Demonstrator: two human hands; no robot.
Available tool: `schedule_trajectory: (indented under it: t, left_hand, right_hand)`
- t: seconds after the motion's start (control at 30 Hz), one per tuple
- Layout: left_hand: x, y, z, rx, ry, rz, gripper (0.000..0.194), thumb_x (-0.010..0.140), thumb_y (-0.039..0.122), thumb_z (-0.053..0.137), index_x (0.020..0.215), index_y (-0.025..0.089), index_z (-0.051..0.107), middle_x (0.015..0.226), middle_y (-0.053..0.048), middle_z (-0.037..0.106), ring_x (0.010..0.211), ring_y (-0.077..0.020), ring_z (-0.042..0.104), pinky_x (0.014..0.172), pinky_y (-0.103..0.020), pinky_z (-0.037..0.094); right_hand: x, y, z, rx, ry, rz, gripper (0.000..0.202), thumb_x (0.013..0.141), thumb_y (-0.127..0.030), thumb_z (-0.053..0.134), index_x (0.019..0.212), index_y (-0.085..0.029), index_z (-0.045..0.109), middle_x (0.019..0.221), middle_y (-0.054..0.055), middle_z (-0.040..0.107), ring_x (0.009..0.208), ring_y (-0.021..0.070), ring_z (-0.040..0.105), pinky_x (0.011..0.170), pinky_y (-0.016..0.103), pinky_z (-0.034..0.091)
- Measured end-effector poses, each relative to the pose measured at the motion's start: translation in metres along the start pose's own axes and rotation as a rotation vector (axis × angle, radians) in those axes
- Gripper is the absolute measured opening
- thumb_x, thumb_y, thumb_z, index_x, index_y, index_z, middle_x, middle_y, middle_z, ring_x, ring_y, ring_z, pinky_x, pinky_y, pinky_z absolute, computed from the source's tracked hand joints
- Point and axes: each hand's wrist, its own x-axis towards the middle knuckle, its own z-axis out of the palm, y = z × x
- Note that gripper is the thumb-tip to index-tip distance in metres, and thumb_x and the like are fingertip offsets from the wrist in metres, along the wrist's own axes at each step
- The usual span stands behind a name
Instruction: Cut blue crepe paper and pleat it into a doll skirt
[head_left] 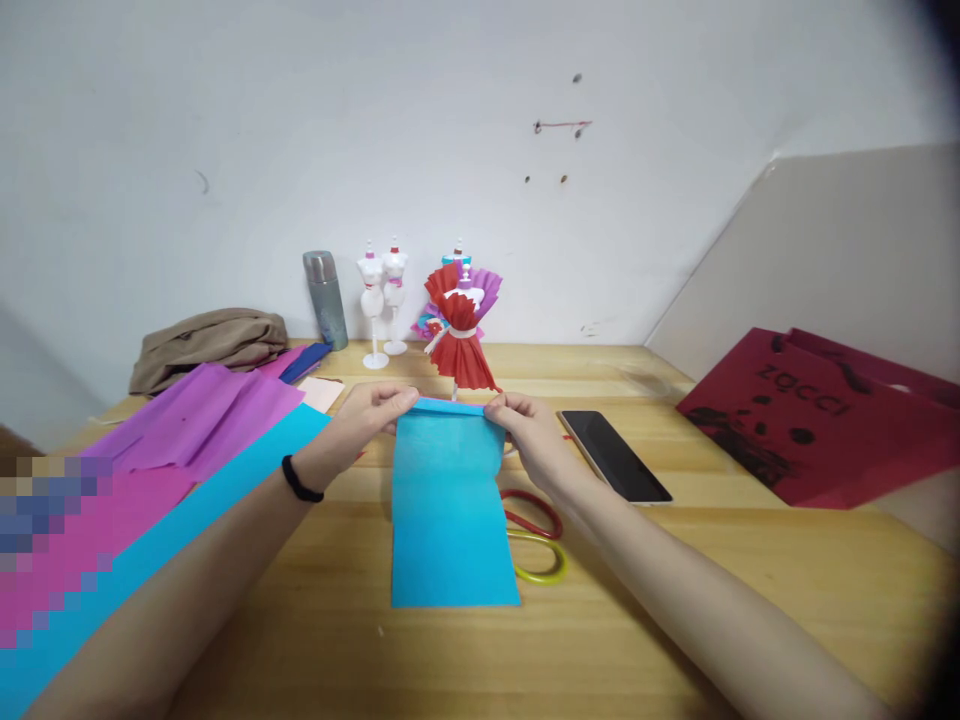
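Observation:
A blue paper strip [448, 510] lies lengthwise on the wooden table [675, 600]. Its far edge is folded over. My left hand [371, 410] pinches the left corner of that fold, and my right hand [525, 425] pinches the right corner. A black band sits on my left wrist. Just beyond the strip stands a small mannequin in a red pleated paper dress [459, 335].
Scissors with red and yellow handles [534, 540] lie partly under the strip's right edge. A phone [615, 455] lies to the right, and red bags [817, 420] beyond it. Purple, pink and blue sheets [187, 450] cover the left. White mannequins [381, 295], a flask [325, 298] and brown cloth [206, 345] stand behind.

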Motion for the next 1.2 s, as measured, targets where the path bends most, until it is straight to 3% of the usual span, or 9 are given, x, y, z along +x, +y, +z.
schedule_trajectory:
  t: [0.23, 0.33, 0.43, 0.53, 0.67, 0.77, 0.9, 1.07, 1.2]
  left_hand:
    - [0.002, 0.001, -0.004, 0.387, 0.075, 0.169, 0.041, 0.085, 0.050, 0.056, 0.103, 0.016, 0.069, 0.109, -0.011, 0.071, 0.102, -0.0262, 0.063, 0.089, -0.038, 0.049]
    - [-0.005, 0.004, 0.005, 0.766, 0.086, 0.487, 0.038, 0.090, 0.041, 0.052, 0.117, 0.015, 0.063, 0.125, -0.014, 0.064, 0.120, -0.0291, 0.055, 0.104, -0.046, 0.041]
    - [-0.015, 0.010, 0.020, 1.227, -0.002, 0.770, 0.044, 0.091, 0.033, 0.055, 0.130, 0.012, 0.052, 0.134, -0.018, 0.056, 0.132, -0.0341, 0.043, 0.112, -0.055, 0.026]
    - [-0.021, 0.011, 0.033, 1.482, -0.061, 0.793, 0.044, 0.095, 0.029, 0.047, 0.133, 0.006, 0.046, 0.126, -0.022, 0.059, 0.124, -0.0343, 0.050, 0.107, -0.056, 0.031]
    - [-0.021, 0.004, 0.041, 1.641, -0.057, 0.713, 0.041, 0.099, 0.024, 0.032, 0.133, 0.006, 0.044, 0.099, -0.015, 0.065, 0.094, -0.0275, 0.061, 0.095, -0.051, 0.040]
    - [-0.020, -0.002, 0.045, 1.624, -0.051, 0.713, 0.042, 0.098, 0.021, 0.029, 0.134, 0.005, 0.043, 0.097, -0.015, 0.064, 0.087, -0.0267, 0.061, 0.085, -0.046, 0.044]
    - [-0.019, -0.009, 0.044, 1.419, -0.108, 0.624, 0.041, 0.097, 0.022, 0.030, 0.130, 0.005, 0.047, 0.103, -0.019, 0.065, 0.092, -0.0296, 0.062, 0.076, -0.043, 0.048]
    - [-0.012, -0.016, 0.024, 0.990, -0.251, 0.491, 0.041, 0.097, 0.028, 0.036, 0.134, 0.014, 0.049, 0.134, -0.015, 0.058, 0.122, -0.0274, 0.055, 0.098, -0.043, 0.046]
    - [-0.006, -0.015, 0.008, 0.732, -0.334, 0.348, 0.041, 0.096, 0.034, 0.041, 0.134, 0.021, 0.053, 0.139, -0.008, 0.056, 0.127, -0.0231, 0.053, 0.108, -0.039, 0.040]
  right_hand:
    - [-0.003, -0.003, 0.001, -0.047, -0.009, -0.059, 0.018, 0.061, -0.033, 0.064, 0.052, -0.020, 0.055, 0.051, -0.003, 0.044, 0.052, 0.0111, 0.035, 0.050, 0.026, 0.025]
    - [-0.004, -0.003, 0.003, -0.051, -0.020, -0.055, 0.018, 0.060, -0.032, 0.064, 0.052, -0.019, 0.055, 0.051, -0.003, 0.044, 0.052, 0.0110, 0.036, 0.051, 0.026, 0.026]
    - [-0.007, -0.003, 0.006, -0.022, -0.048, -0.003, 0.017, 0.058, -0.031, 0.064, 0.051, -0.019, 0.054, 0.050, -0.004, 0.043, 0.051, 0.0099, 0.035, 0.051, 0.026, 0.025]
    - [-0.013, -0.003, 0.010, 0.027, -0.087, 0.064, 0.019, 0.058, -0.030, 0.064, 0.049, -0.020, 0.051, 0.049, -0.004, 0.040, 0.048, 0.0088, 0.032, 0.049, 0.026, 0.023]
    - [-0.019, -0.005, 0.016, 0.038, -0.114, 0.108, 0.021, 0.058, -0.031, 0.063, 0.047, -0.020, 0.049, 0.048, -0.005, 0.038, 0.047, 0.0077, 0.028, 0.047, 0.026, 0.021]
    - [-0.021, -0.005, 0.018, 0.060, -0.123, 0.150, 0.019, 0.057, -0.028, 0.063, 0.047, -0.020, 0.049, 0.047, -0.005, 0.037, 0.046, 0.0070, 0.028, 0.046, 0.026, 0.020]
    - [-0.020, -0.004, 0.019, 0.088, -0.128, 0.212, 0.021, 0.057, -0.026, 0.063, 0.046, -0.020, 0.046, 0.046, -0.006, 0.036, 0.045, 0.0064, 0.028, 0.045, 0.025, 0.020]
    - [-0.019, -0.003, 0.017, 0.096, -0.138, 0.268, 0.019, 0.057, -0.025, 0.062, 0.048, -0.020, 0.046, 0.045, -0.006, 0.037, 0.042, 0.0064, 0.030, 0.043, 0.025, 0.018]
    - [-0.017, 0.000, 0.015, 0.149, -0.160, 0.308, 0.024, 0.057, -0.027, 0.065, 0.049, -0.021, 0.044, 0.045, -0.006, 0.036, 0.041, 0.0064, 0.028, 0.042, 0.025, 0.017]
